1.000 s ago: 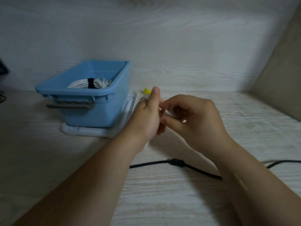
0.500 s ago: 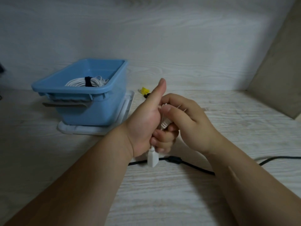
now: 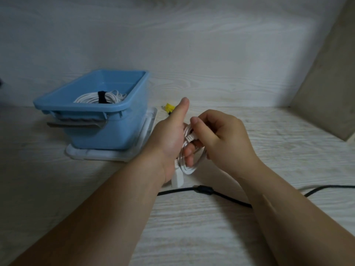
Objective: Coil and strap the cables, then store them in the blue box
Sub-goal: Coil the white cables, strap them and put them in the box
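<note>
My left hand (image 3: 169, 141) grips a small coil of white cable (image 3: 189, 167) above the table, thumb pointing up, with a white plug hanging below the palm. My right hand (image 3: 219, 139) pinches the cable's other ribbed end against the coil. The blue box (image 3: 99, 112) stands at the left on a white lid (image 3: 115, 156). Inside it lies a coiled white cable with a black strap (image 3: 101, 96). A loose black cable (image 3: 203, 190) runs across the table under my forearms.
A small yellow object (image 3: 170, 107) lies behind my left thumb near the back wall. A pale panel (image 3: 326, 93) slants in at the right. The table has a light wood grain.
My left thumb has lifted upright and the hand has turned, baring the coil and the hanging plug. My right hand has shifted to pinch the cable's end at the coil.
</note>
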